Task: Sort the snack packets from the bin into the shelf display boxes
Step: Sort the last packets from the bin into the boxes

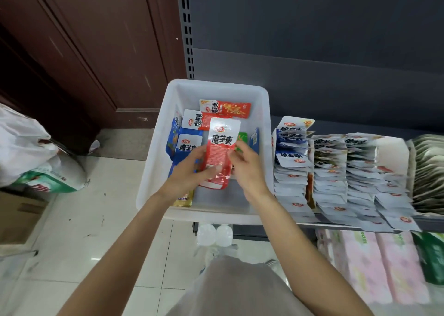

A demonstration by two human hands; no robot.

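A white plastic bin rests on the shelf's left end and holds several loose snack packets, red ones at the back and blue ones on the left. Over the bin, both hands hold a red and white packet upright. My left hand grips its lower left edge; my right hand pinches its right edge. To the right, shelf display boxes hold rows of white packets: a blue-printed row nearest the bin, then dark-printed rows.
A grey metal shelf back rises behind the bin. Pink tissue packs lie on the lower shelf, and two clear bottle tops stand below the bin. White bags and a cardboard box sit on the tiled floor at left.
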